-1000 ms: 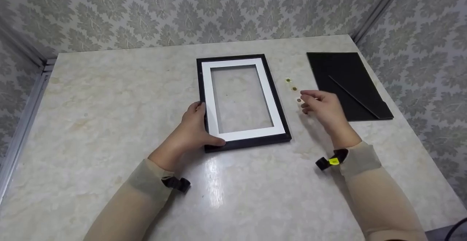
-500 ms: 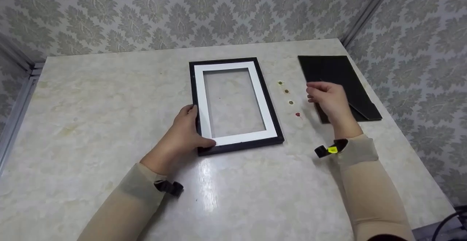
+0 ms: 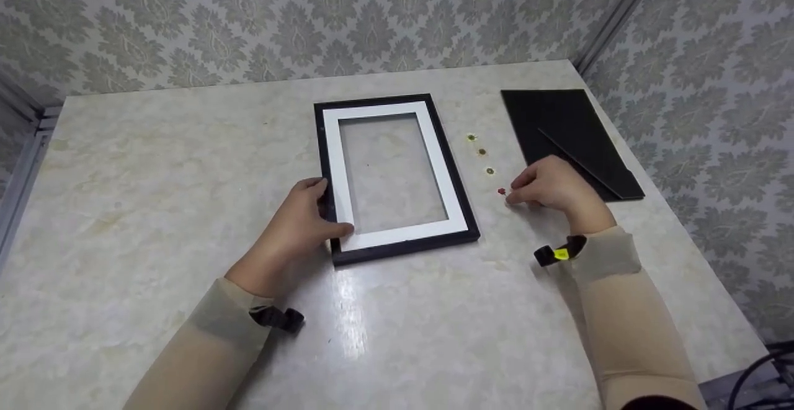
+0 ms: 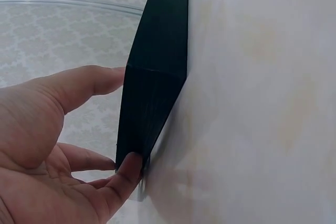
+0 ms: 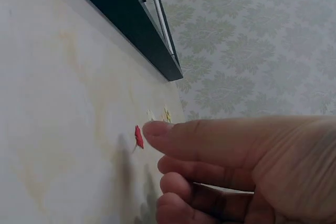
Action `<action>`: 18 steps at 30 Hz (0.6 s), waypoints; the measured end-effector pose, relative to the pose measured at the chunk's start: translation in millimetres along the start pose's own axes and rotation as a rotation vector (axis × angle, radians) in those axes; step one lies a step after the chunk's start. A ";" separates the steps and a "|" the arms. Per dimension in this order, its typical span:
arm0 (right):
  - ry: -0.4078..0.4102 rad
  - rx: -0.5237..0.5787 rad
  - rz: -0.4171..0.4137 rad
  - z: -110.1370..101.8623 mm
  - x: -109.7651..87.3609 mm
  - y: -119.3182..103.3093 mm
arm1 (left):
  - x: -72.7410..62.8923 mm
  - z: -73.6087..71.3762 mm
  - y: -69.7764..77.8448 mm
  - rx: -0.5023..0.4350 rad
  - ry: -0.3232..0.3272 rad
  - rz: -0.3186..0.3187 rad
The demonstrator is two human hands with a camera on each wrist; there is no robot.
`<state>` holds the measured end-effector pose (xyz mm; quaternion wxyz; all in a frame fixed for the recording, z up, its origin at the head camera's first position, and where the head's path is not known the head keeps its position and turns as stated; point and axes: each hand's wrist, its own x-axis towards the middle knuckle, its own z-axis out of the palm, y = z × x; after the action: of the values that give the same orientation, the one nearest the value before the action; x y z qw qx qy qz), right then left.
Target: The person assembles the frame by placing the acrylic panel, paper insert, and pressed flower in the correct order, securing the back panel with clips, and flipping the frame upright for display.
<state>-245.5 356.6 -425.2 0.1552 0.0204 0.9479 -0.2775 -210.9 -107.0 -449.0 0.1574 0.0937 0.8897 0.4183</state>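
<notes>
A black picture frame [image 3: 406,247] with a white mat [image 3: 397,236] around its clear opening lies on the table. My left hand [image 3: 294,230] grips its near left side, the thumb over the mat and the fingers [image 4: 128,174] along the outer edge. To the right of the frame, several small dried flowers lie in a slanting row. The nearest is a red flower [image 3: 501,191] with a thin stem; farther back are a brownish one [image 3: 482,152] and a yellowish one [image 3: 471,138]. My right hand [image 3: 552,190] is right beside the red flower, thumb and forefinger a little apart.
Black boards [image 3: 546,112] lie at the right edge of the table [image 3: 155,180], one overlapping another at an angle. Patterned wall panels [image 3: 347,19] close off the back and right side. Dark cables [image 3: 760,376] show at the lower right.
My right hand draws back to the right, uncovering the red flower, then comes down beside it. My left thumb shifts from the frame's near edge up onto the mat.
</notes>
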 end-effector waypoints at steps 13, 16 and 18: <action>0.002 -0.129 0.008 6.7 1.6 -6.1 | 0.8 -4.1 -6.2 -0.111 0.056 0.035; -0.001 -0.121 0.008 8.1 1.4 -5.7 | 1.8 -5.8 -8.9 -0.156 0.051 0.025; -0.004 -0.107 0.009 9.4 1.5 -5.6 | 1.5 -7.3 -10.1 -0.180 0.046 0.016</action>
<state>-245.0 346.7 -430.2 0.1594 0.0157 0.9609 -0.2260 -215.2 -118.2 -452.7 0.1412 0.0764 0.8512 0.4996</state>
